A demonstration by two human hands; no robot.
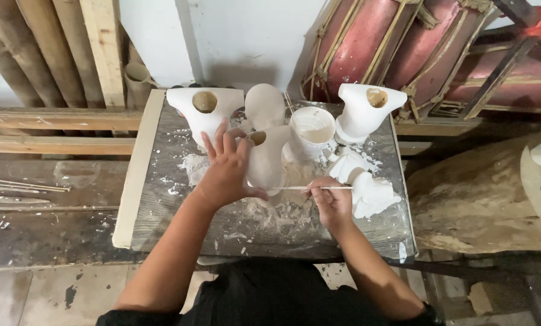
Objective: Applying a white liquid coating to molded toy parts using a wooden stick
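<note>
Left hand: the left hand wraps round a white plaster cast, fingers spread over its far side and thumb curled under its near edge, holding it upright on the work board.
Right hand: the right hand is closed in a pinch on a thin white stick tool, which lies nearly level with its tip touching the foot of the held cast.
Where the piece is: near the middle of the board, just in front of a white cup, with its open top turned slightly to the left.
Done so far: judging by the heap of white crumbs and shavings beneath and in front of the cast, a good deal of trimming looks finished; the upper body of the cast appears smooth.
Left to do: the lower edge, where the tool meets it, seems to be the part in hand; how much of the far side is cleaned cannot be told, as the left hand hides it.
Other casts: a wide-shouldered piece at back left, a rounded one behind the held cast, another shouldered piece at back right, and broken white chunks just right of the tool hand.
Surroundings: bamboo poles lean at left, red drums stand at back right.
In the way: the chunks crowd the right hand, and the cup stands close behind the cast.
</note>
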